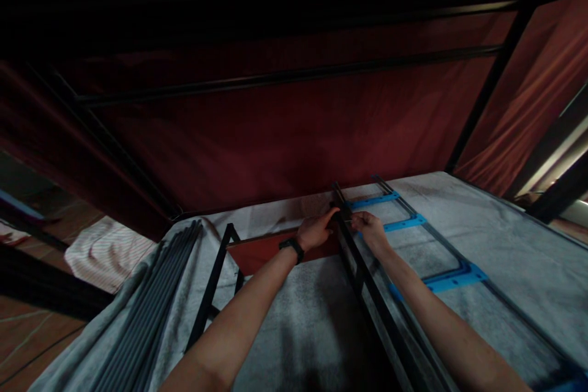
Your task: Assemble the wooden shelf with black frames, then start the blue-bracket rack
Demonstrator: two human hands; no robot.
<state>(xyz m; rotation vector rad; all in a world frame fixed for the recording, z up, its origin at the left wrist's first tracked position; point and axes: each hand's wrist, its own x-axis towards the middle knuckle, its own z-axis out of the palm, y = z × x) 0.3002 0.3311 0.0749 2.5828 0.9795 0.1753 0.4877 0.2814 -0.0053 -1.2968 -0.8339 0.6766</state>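
Observation:
A black metal frame (362, 275) lies on the grey cloth, with a reddish-brown board (257, 254) fitted between its two sides. My left hand (316, 231), with a dark band on the wrist, is closed around the frame's far right corner where the board meets it. Just to the right, the fingers of my right hand (370, 229) are pinched on a thin metal piece (348, 220) that points at that corner. Its kind is too small to make out. Part of the board is hidden behind my left hand.
Dark grey tubes (151, 300) lie bundled on the left. On the right, a rack of thin dark rods with blue plastic brackets (454, 278) passes beneath my right forearm. Red fabric (294, 141) on black bars encloses the back; grey cloth (514, 239) covers the surface.

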